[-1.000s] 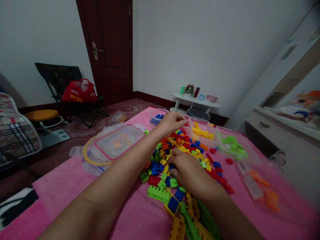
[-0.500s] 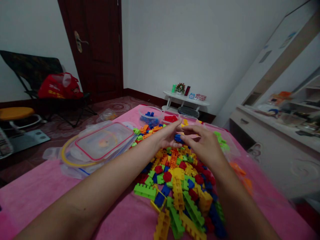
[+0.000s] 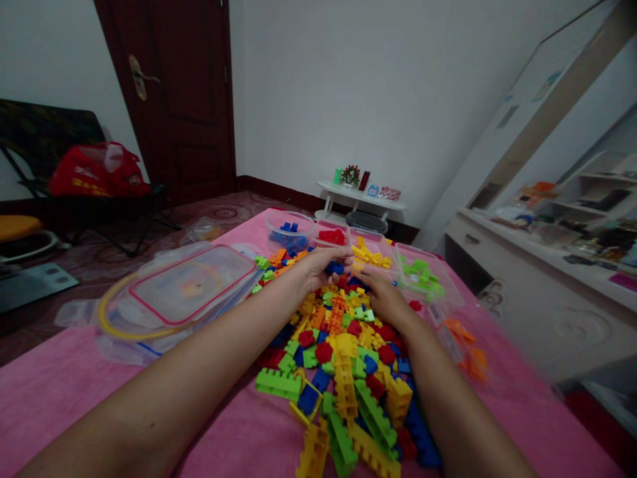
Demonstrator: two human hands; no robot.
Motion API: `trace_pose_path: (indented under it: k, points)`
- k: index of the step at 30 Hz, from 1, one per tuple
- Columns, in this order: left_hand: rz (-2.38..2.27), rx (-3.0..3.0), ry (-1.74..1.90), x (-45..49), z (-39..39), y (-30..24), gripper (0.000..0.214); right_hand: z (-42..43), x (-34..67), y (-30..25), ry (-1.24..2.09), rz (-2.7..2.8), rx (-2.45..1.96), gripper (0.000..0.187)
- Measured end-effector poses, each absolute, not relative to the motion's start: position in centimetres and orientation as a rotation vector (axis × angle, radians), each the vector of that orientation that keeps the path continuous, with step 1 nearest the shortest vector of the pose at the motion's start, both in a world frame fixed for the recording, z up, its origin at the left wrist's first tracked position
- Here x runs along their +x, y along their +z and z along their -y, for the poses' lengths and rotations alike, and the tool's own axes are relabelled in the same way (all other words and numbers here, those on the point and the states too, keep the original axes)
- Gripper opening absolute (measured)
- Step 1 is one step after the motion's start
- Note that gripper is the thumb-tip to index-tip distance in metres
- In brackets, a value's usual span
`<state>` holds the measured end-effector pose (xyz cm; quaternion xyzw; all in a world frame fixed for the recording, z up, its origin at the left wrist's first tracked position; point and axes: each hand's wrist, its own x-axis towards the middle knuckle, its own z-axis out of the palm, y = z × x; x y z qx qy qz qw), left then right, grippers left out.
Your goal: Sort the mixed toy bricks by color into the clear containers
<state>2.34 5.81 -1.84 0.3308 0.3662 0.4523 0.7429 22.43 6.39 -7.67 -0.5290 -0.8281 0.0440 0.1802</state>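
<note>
My left hand [image 3: 321, 265] is closed around a blue building block [image 3: 334, 267], above the far part of a heap of mixed plastic blocks [image 3: 338, 315]. To its right, my right hand [image 3: 385, 299] reaches low over the heap with its fingers stretched toward some blue and red pieces. I see nothing held in the right hand, though its fingertips are partly lost among the blocks. Beyond the hands stand clear containers: a round one with blue blocks [image 3: 289, 238], then ones with red [image 3: 332, 236], yellow [image 3: 371, 253] and green blocks [image 3: 423, 277].
A stack of clear lids [image 3: 194, 292] lies on the left of the pink-covered table [image 3: 54, 405]. At the right is a clear container with orange blocks [image 3: 465, 348]. Long green and yellow blocks spread toward the near edge. A white cabinet [image 3: 537, 292] stands on the right.
The hands have moved apart. My left hand now has the blue block that was between both hands, and my right hand has lowered to the heap. The view has shifted slightly right.
</note>
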Motion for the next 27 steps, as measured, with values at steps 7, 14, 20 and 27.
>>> trace_pose_path:
  k: [7, 14, 20, 27]
  points:
    - [-0.804, 0.736, 0.983, 2.4, -5.9, -2.1, 0.006, -6.2, 22.8, -7.5, 0.092, 2.27, -1.794, 0.041]
    - [-0.816, 0.761, 0.948, 2.7, -5.6, -2.0, 0.008, -5.7, 22.9, -5.6, 0.056, 2.111, -1.853, 0.025]
    - [-0.795, 0.718, 0.877, 2.6, -5.2, -1.8, 0.027, -3.7, 20.5, -1.7, -0.024, 1.929, -1.467, 0.023]
    - [-0.599, 0.536, 0.799, 2.2, -5.9, -2.1, 0.035, -1.4, 17.4, -0.3, 0.095, 1.937, -1.126, 0.017]
